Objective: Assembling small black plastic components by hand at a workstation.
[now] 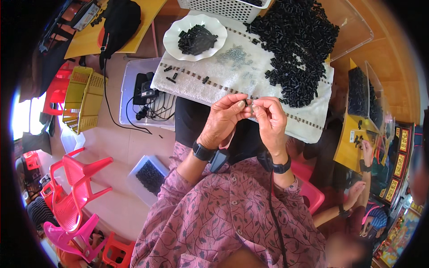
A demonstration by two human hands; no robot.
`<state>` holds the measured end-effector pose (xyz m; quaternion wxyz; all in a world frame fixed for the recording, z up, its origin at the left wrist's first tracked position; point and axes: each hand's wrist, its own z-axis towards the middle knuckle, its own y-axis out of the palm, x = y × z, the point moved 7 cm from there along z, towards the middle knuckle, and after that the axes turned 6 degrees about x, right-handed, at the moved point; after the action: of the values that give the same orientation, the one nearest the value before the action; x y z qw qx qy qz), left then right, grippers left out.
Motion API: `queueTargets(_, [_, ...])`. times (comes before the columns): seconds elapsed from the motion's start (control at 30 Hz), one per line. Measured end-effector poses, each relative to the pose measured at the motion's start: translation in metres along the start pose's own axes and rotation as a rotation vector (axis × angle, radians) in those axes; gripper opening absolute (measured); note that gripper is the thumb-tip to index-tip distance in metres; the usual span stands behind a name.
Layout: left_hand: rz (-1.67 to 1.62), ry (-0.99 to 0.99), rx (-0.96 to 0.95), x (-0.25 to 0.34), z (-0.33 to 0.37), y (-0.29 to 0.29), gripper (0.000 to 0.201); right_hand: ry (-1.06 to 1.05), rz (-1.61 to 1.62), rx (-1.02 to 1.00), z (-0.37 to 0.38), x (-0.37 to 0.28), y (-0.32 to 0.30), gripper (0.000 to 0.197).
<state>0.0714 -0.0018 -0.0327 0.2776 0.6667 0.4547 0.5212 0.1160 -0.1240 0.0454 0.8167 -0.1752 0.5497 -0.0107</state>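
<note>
At the near edge of the towel-covered table point(187, 82), my two hands meet fingertip to fingertip. My left hand point(225, 118) pinches a small black plastic piece point(246, 102), mostly covered by the thumb and fingers. Close against it, my right hand point(271, 117) is closed in a pinch; what its fingertips hold is too small to make out. Beyond them lies a scatter of tiny shiny slivers point(235, 55). A large heap of black plastic pieces point(298, 53) spreads over the right side. More such pieces fill a white scalloped plate point(169, 42) at the far left.
A white perforated basket point(214, 10) stands at the far edge. Left of the table, a clear bin point(127, 91) holds cables, and a smaller tub point(163, 169) of black pieces sits on the floor. Pink chairs point(73, 192) stand farther left. Another person's hands point(367, 154) work at a yellow table on the right.
</note>
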Motion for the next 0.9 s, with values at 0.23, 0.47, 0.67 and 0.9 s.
queueTargets(0.23, [-0.057, 0.004, -0.002, -0.002, -0.001, 0.000, 0.020, 0.015, 0.051, 0.000, -0.001, -0.010, 0.006, 0.006])
queueTargets(0.47, [-0.066, 0.012, 0.014, -0.003, -0.002, -0.002, 0.020, -0.124, -0.122, 0.032, -0.001, -0.014, 0.006, 0.008])
queueTargets(0.67, [-0.057, 0.032, 0.011, -0.002, -0.002, -0.001, 0.020, -0.139, -0.155, 0.039, -0.001, -0.016, 0.007, 0.008])
queueTargets(0.9, [-0.048, 0.032, 0.007, -0.002, -0.002, -0.002, 0.020, -0.085, -0.112, 0.030, -0.001, -0.011, 0.008, 0.008])
